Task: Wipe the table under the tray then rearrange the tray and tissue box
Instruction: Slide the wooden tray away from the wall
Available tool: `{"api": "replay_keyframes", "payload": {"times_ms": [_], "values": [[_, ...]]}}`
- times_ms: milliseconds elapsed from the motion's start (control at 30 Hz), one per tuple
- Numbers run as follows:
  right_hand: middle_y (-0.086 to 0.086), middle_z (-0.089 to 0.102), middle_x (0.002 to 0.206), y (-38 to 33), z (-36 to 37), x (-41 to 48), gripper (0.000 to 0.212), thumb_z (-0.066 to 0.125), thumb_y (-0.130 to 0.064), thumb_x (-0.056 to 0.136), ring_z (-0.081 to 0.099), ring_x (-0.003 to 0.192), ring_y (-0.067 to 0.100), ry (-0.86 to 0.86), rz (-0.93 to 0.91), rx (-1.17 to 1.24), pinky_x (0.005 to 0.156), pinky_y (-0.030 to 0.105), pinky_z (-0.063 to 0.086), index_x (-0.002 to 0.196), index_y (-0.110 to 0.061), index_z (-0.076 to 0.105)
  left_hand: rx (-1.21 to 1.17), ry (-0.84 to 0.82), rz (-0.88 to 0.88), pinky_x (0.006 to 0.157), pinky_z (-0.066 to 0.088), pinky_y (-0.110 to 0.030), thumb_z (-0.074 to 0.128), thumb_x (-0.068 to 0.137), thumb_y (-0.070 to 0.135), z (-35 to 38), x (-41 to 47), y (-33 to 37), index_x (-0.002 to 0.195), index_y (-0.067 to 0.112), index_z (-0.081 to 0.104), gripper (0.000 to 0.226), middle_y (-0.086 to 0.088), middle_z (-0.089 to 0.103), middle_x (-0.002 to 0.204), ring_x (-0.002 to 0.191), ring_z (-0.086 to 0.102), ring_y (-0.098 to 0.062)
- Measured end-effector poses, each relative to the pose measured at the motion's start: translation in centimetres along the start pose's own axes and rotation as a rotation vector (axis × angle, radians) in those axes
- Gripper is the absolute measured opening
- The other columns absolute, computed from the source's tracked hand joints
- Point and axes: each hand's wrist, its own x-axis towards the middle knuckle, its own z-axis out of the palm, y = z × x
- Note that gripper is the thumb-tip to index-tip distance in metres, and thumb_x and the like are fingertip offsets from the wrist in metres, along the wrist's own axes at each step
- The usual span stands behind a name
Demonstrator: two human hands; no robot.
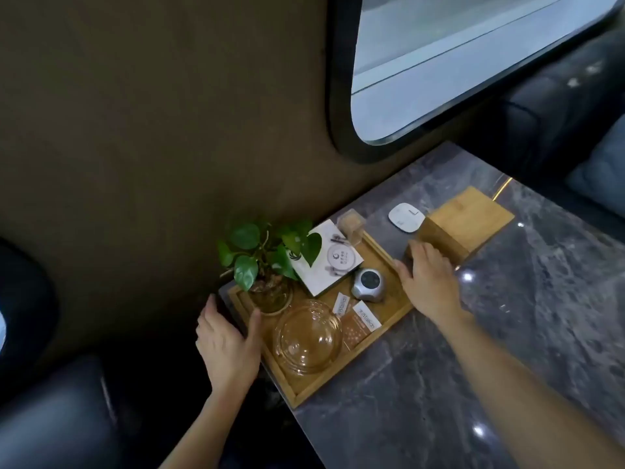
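A wooden tray [389, 321] lies on the grey marble table [490, 333] at its left edge, by the wall. It carries a potted plant [263, 262], a glass bowl [307, 336], a white booklet [329, 262], a silver round device [369, 284] and packets [358, 324]. My left hand [230, 343] grips the tray's left rim, thumb inside by the plant. My right hand [427, 282] rests against the tray's right rim, fingers touching the wooden tissue box [463, 223] that stands just beyond.
A white flat gadget [406, 216] lies behind the tissue box. A clear cup [351, 223] stands at the tray's far corner. Dark wall and a window are at the back; dark sofa seats flank the table left and far right.
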Motion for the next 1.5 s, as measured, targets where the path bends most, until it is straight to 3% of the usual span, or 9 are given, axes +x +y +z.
{"api": "replay_keyframes", "payload": {"times_ms": [133,200,433,600,700,900,1000,1267,1500], "values": [[0.019,0.056,0.119,0.3,1.3,0.5,0.041,0.048,-0.028,0.093,0.052,0.109,0.035,-0.106,0.082,0.024,0.092,0.045,0.040,0.124,-0.002,0.046,0.020,-0.146,-0.161,0.086,0.046,-0.043,0.059,0.083,0.042,0.6,0.8,-0.5,0.126,0.003,0.039,0.061,-0.019,0.055,0.123,0.111,0.053,-0.035],[0.020,0.057,0.117,0.5,2.1,0.8,0.037,0.049,-0.027,0.093,0.052,0.108,0.036,-0.156,0.106,0.049,0.092,0.047,0.040,0.120,-0.002,0.049,0.016,-0.221,-0.210,0.071,0.045,-0.036,0.056,0.085,0.040,0.8,1.0,-0.5,0.119,0.006,0.041,0.050,-0.016,0.059,0.117,0.101,0.059,-0.035],[0.022,0.056,0.107,0.2,4.1,2.1,0.028,0.050,-0.025,0.092,0.051,0.100,0.037,-0.181,0.084,0.027,0.085,0.047,0.043,0.101,0.000,0.056,0.107,-0.253,-0.157,0.076,0.045,-0.045,0.041,0.093,0.031,1.6,0.9,0.2,0.109,0.004,0.036,0.032,-0.026,0.061,0.110,0.097,0.060,-0.047],[0.021,0.060,0.101,-0.3,4.8,2.7,0.029,0.043,-0.025,0.095,0.056,0.093,0.036,-0.097,0.065,-0.046,0.065,0.039,0.043,0.097,0.001,0.055,0.251,-0.231,-0.099,0.075,0.047,-0.047,0.032,0.096,0.023,2.1,1.0,0.7,0.108,-0.002,0.034,0.028,-0.030,0.063,0.102,0.093,0.061,-0.049],[0.025,0.062,0.095,0.0,5.2,2.8,0.029,0.044,-0.020,0.096,0.059,0.087,0.039,-0.046,0.002,-0.079,0.061,0.040,0.045,0.093,0.006,0.056,0.286,-0.257,-0.084,0.076,0.047,-0.048,0.031,0.095,0.021,2.1,1.1,0.9,0.106,-0.004,0.035,0.027,-0.031,0.063,0.101,0.093,0.061,-0.049],[0.024,0.058,0.058,-0.4,4.3,1.6,0.021,0.076,0.003,0.068,0.058,0.048,0.038,-0.008,-0.099,-0.125,0.039,0.033,0.047,0.063,0.005,0.056,0.317,-0.271,-0.024,0.079,0.046,-0.049,0.033,0.095,0.017,0.8,1.0,1.2,0.105,-0.004,0.036,0.024,-0.030,0.062,0.102,0.092,0.061,-0.049],[0.019,0.058,0.056,-0.5,3.3,0.6,0.024,0.080,0.005,0.060,0.059,0.048,0.034,0.046,-0.113,-0.148,0.039,0.028,0.048,0.062,0.001,0.056,0.264,-0.269,-0.025,0.077,0.044,-0.047,0.035,0.095,0.018,-0.2,1.0,1.6,0.102,-0.003,0.036,0.023,-0.032,0.062,0.099,0.091,0.060,-0.050],[0.020,0.060,0.063,1.0,1.0,-3.3,0.018,0.072,-0.003,0.075,0.060,0.053,0.036,0.129,0.003,-0.115,0.043,0.035,0.049,0.066,0.002,0.057,0.226,-0.275,0.116,0.067,0.038,-0.041,0.034,0.096,0.022,-2.1,-1.2,2.4,0.089,0.005,0.032,0.018,-0.028,0.063,0.090,0.084,0.061,-0.049],[0.025,0.062,0.075,4.7,-1.0,-8.8,0.019,0.060,-0.009,0.087,0.061,0.066,0.041,0.142,0.136,-0.087,0.053,0.042,0.050,0.075,0.006,0.057,0.295,-0.341,0.207,0.070,0.043,-0.043,0.035,0.095,0.022,-1.6,-4.6,4.3,0.097,0.003,0.039,0.020,-0.012,0.052,0.082,0.086,0.062,-0.044]]}}
